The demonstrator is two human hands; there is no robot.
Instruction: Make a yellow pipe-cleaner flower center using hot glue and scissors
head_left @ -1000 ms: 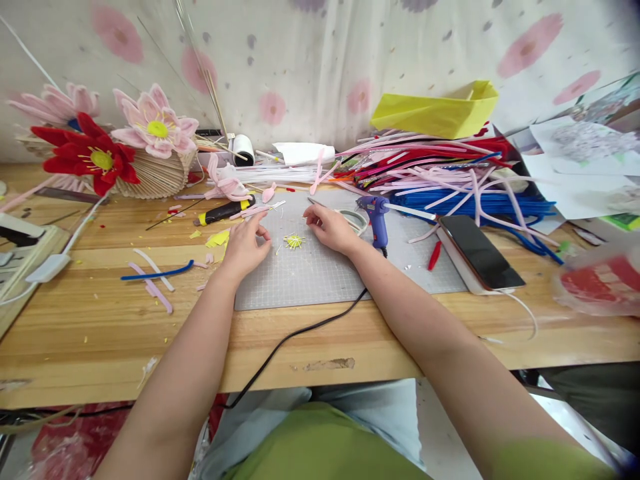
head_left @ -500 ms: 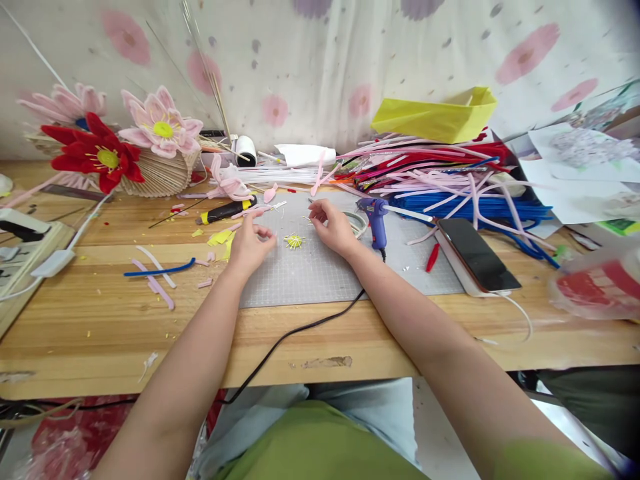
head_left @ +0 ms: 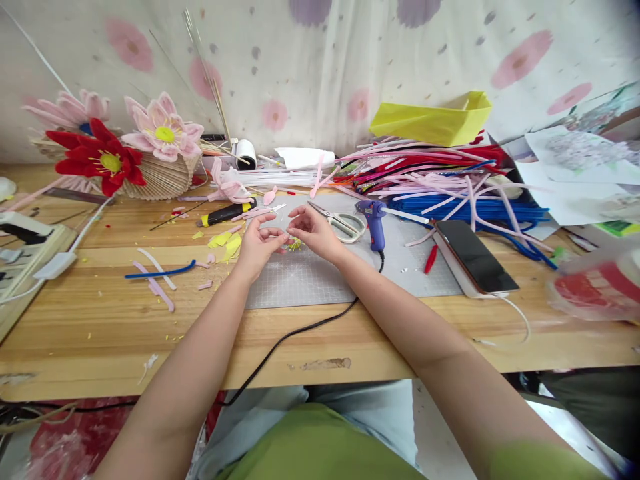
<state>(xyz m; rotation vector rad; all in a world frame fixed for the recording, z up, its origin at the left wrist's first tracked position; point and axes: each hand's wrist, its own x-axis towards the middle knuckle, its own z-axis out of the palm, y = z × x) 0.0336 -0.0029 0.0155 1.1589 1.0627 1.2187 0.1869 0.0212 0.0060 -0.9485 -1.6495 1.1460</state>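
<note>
My left hand [head_left: 260, 248] hovers over the grey cutting mat [head_left: 305, 287], its fingers loosely curled and apart. Facing it is my right hand [head_left: 319, 233], also with thumb and fingers apart. The fingertips of both hands meet or nearly meet; I see nothing held between them. Just behind and below the fingers, a small yellow flower centre with thin spokes [head_left: 296, 245] lies on the mat, partly hidden by my right hand. Beyond my right hand lie scissors [head_left: 350, 228] with pale handles. A purple glue gun [head_left: 376, 227] rests to their right.
Yellow scraps [head_left: 231, 247] and a black-yellow cutter [head_left: 227, 213] lie left of the mat. Bundled pipe cleaners [head_left: 465, 207] fill the back right, near a phone [head_left: 475, 257]. Finished fuzzy flowers [head_left: 110, 160] stand at the back left. A black cord [head_left: 300, 328] crosses the front.
My hands have come together from either side, and my right hand has shifted left, now partly covering the yellow flower centre. More of the scissors shows.
</note>
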